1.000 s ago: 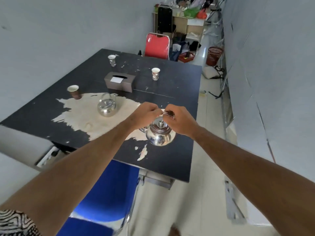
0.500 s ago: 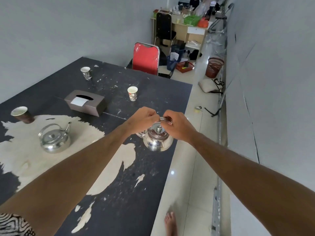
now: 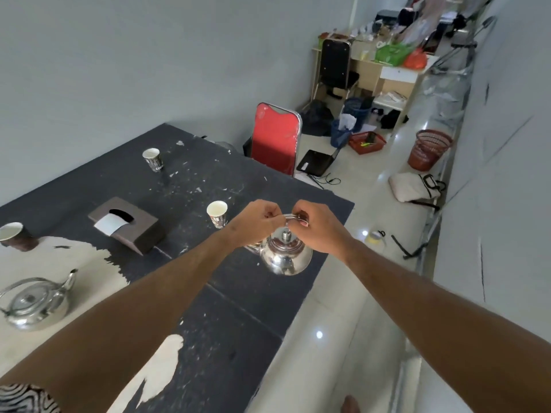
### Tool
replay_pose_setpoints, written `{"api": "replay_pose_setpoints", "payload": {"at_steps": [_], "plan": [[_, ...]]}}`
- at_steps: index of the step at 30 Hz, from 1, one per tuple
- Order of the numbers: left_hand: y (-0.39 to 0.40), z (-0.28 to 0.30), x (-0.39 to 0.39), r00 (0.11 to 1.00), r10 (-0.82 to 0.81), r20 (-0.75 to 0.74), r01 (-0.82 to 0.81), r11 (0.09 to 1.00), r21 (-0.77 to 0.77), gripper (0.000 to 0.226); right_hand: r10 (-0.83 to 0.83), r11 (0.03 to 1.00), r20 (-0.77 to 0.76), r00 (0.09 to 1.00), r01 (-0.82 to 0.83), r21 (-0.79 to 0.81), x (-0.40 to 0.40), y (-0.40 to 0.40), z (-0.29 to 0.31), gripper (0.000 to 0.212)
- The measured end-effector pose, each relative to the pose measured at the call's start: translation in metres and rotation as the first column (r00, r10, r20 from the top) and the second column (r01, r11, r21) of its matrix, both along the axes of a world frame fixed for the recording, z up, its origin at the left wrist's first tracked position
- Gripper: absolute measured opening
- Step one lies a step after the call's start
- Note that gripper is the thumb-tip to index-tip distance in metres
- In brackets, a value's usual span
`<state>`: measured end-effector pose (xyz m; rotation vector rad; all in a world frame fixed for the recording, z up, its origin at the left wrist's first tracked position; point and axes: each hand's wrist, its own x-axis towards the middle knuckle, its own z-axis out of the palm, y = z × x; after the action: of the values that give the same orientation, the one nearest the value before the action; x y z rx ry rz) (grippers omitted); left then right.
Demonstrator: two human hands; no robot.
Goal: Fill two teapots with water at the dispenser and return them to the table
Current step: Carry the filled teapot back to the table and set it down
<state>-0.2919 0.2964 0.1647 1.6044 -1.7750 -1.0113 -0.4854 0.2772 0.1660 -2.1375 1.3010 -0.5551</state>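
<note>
You hold the shiny teapot (image 3: 286,257) by its wire handle, your left hand (image 3: 256,222) and right hand (image 3: 319,226) both pinching it from either side, near the dark table's (image 3: 238,323) right edge. It seems lifted clear of the top, though that is hard to judge. The second teapot (image 3: 35,305) sits on the table's worn pale patch, far left.

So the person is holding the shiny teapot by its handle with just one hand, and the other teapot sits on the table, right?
Not quite. The head view shows both hands, left hand and right hand, gripping the handle of the carried teapot. The other teapot does sit on the table.
</note>
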Motion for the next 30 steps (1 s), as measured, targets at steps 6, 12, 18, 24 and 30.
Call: {"api": "replay_pose_setpoints", "payload": {"at_steps": [6,12,18,24,30], "plan": [[-0.095,-0.007,-0.033,0.984,0.176,0.018,-0.176,0.984,-0.004,0.022,0.207,0.978,0.044,0.977,-0.207,0.006,-0.027,-0.133,-0.005,0.010],[-0.166,-0.006,-0.037,0.923,0.384,0.016,-0.385,0.923,0.016,0.019,0.421,0.907,0.007,0.907,-0.421,-0.023,-0.017,-0.243,0.002,0.011],[-0.205,-0.007,-0.011,0.841,0.539,0.043,-0.541,0.841,0.028,0.014,0.538,0.843,-0.041,0.842,-0.539,0.000,0.026,-0.310,0.001,0.011],[-0.238,-0.007,0.035,0.787,0.610,0.093,-0.613,0.790,0.007,0.014,0.623,0.782,-0.020,0.782,-0.622,0.027,0.087,-0.362,-0.009,0.010],[-0.267,-0.015,0.090,0.718,0.691,0.085,-0.695,0.719,0.027,0.011,0.676,0.734,-0.013,0.736,-0.673,0.085,0.149,-0.401,-0.009,0.008]]}}
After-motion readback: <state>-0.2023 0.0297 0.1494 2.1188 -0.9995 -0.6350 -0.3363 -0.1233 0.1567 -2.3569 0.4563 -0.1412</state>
